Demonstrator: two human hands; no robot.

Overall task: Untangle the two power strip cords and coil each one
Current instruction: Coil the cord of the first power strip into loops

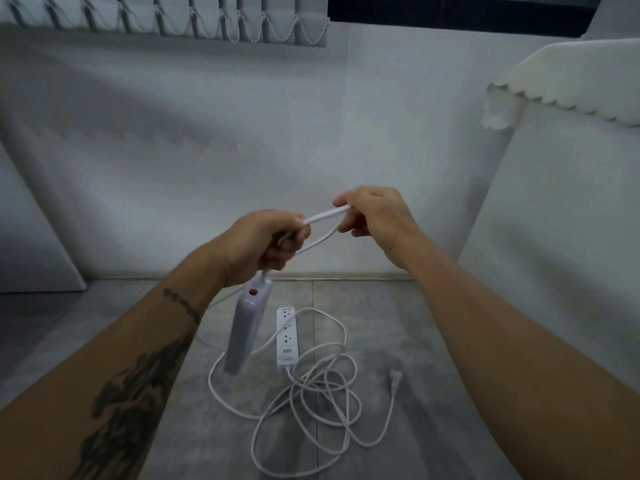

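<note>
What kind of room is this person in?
Probably a plain indoor room, maybe an office or storeroom: vertical blinds up top, a grey tiled floor, and a white foam sheet on the right.

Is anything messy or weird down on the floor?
Yes. The thin white cord lies in a jumble of crossing loops on the grey floor, beside the white three-socket power strip, not neatly coiled. Nothing looks broken.
</note>
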